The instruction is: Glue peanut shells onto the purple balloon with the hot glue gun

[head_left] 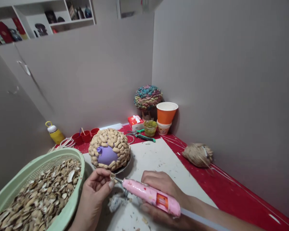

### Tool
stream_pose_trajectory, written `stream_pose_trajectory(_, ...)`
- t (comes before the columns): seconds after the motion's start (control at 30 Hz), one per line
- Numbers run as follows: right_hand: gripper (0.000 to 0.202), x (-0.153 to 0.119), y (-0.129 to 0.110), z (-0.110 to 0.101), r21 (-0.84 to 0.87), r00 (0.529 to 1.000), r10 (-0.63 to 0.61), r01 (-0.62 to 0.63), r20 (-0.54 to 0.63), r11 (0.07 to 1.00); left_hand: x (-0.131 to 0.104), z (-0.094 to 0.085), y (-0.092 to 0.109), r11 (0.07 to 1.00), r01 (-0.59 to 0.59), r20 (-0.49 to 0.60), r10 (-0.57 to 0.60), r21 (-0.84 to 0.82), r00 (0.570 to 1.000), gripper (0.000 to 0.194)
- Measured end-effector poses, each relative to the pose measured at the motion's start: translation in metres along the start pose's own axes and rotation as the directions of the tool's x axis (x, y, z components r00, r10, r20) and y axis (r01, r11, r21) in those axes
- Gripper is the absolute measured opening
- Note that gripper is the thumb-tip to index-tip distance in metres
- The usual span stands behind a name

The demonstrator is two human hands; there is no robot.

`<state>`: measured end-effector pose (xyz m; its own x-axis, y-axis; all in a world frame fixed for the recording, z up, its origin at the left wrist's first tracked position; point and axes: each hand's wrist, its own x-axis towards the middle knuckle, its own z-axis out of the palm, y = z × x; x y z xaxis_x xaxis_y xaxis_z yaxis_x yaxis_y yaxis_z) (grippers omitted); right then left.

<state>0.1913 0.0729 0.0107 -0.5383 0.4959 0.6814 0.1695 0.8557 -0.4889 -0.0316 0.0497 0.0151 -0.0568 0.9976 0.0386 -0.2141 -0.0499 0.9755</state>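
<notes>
Head view: pinching a peanut shell (112, 176) in the nearly closed fingers of the left hand (97, 188), right by the nozzle tip, hard to tell whether touching, seemingly for steady gluing. Wrapping the fingers of the right hand (164, 183) around a pink glue gun (146, 193), at four o'clock from the shell, probably for aim. At twelve o'clock, a peanut-covered balloon (109, 150) on a plate (125, 168), presumably against rolling; at nine, a basin (82, 165) of shells, apparently for easy reach.

Passable over white board (156, 157) between shell-covered balloon (109, 152) and twine ball (197, 155); green basket (81, 175) blocks left, glue gun (149, 193) front.
</notes>
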Motion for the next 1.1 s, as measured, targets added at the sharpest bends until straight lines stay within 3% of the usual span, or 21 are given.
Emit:
stream_pose_trajectory(0.2,0.041,-0.004,0.006,0.004,-0.06,1.0,0.005,-0.005,0.002,0.998,0.002,-0.003,-0.002,0.997,0.022,-0.028,-0.02,0.076,0.999,0.022)
stream_pose_trajectory(0.47,0.042,-0.007,0.005,0.012,-0.173,0.995,-0.08,0.07,-0.052,0.982,0.0,0.002,0.0,0.988,-0.009,-0.036,0.014,0.151,0.999,0.022)
stream_pose_trajectory(1.1,0.033,-0.009,0.01,0.015,-0.284,0.99,-0.131,0.112,-0.051,0.952,-0.002,0.006,0.002,0.985,-0.002,-0.046,0.01,0.174,0.999,0.021)
